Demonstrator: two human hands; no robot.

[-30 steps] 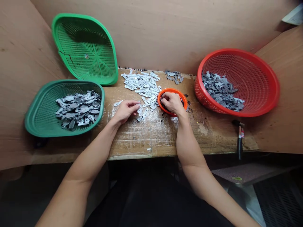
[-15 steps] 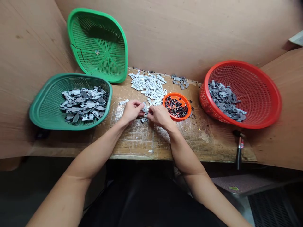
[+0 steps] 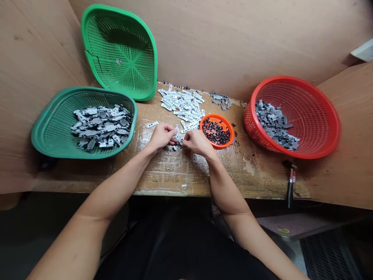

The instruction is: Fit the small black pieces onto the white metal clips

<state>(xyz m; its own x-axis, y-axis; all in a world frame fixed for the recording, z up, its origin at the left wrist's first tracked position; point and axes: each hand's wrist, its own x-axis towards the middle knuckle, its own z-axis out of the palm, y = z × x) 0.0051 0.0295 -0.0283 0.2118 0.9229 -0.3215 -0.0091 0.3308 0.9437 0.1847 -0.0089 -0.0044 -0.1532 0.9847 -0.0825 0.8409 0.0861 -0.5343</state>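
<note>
Between thumb and fingers, my left hand (image 3: 163, 136) pinches a small grey metal plate (image 3: 177, 132) over the cardboard. Close on its right, my right hand (image 3: 197, 142) has its thumb and fingertips pinched together by the plate's edge; whatever sits in them is too small to name. Just below the fingertips lie a few more small metal pieces (image 3: 175, 147). Behind my hands spreads a pile of pale metal plates (image 3: 183, 103). An orange dish (image 3: 232, 136) of small black parts stands beside my right hand, and one loose metal plate (image 3: 152, 124) lies left of my left hand.
A dark green basket (image 3: 46, 144) with metal parts stands left, a bright green basket (image 3: 154, 58) leans behind it. To the right are a red basket (image 3: 335, 128) with grey pieces and a black-handled tool (image 3: 290, 190). Grey pieces (image 3: 220, 101) lie near the back wall.
My right fingertips have drawn slightly apart from the metal plate, while my left hand keeps its pinch. The whole view has shifted a little.
</note>
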